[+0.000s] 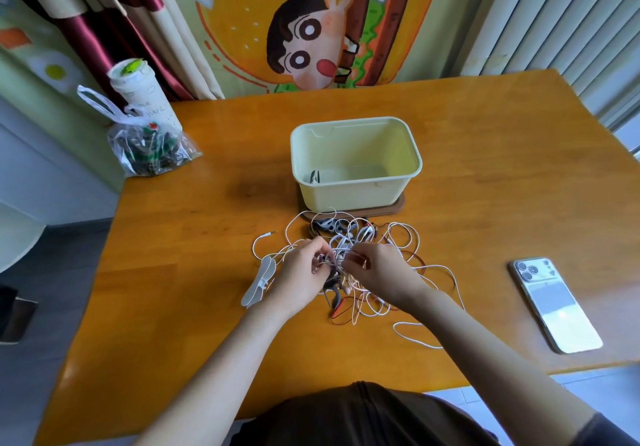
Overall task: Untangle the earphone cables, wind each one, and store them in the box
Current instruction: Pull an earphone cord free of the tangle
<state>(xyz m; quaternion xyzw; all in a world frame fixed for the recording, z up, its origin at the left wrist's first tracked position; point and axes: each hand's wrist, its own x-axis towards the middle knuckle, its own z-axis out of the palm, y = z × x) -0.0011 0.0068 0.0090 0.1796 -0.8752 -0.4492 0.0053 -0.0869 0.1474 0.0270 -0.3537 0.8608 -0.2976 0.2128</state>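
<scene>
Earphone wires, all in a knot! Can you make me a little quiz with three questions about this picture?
1. True or false: the phone lies to the left of the box.
2. What do the left hand and the right hand pinch with their fingers? A) the tangle of earphone cables B) a spoon C) a book
3. Fill in: the box stands on a brown ____.

Key: 1. False, the phone lies to its right. 2. A. 3. mat.
</scene>
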